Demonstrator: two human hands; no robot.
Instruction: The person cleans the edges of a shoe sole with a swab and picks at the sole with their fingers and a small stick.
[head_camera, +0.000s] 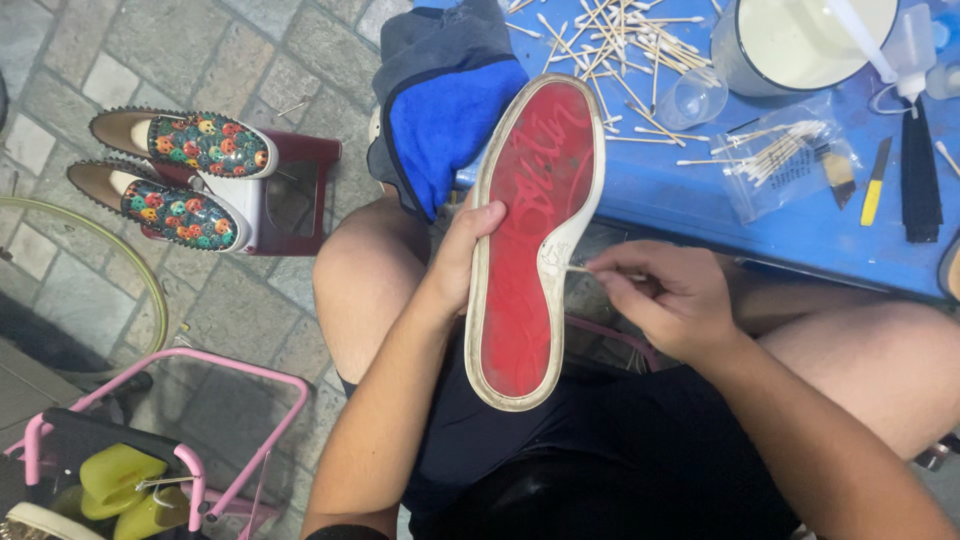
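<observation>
We hold the red-soled shoe (535, 240) sole-up over our lap, left hand (455, 265) wrapped around its edge, fingers curled tight; our right hand (670, 300) pinches a cotton swab (580, 268) against the white rim; this looks like edge cleaning, calling for steady strokes; spare swabs (610, 40), a blue cloth (445, 125) and a white tub (800, 40) crowd the blue table (680, 190); patterned loafers (185, 175) sit aside.

bare arms and knees, black shorts (600, 440), no sleeves showing.
</observation>
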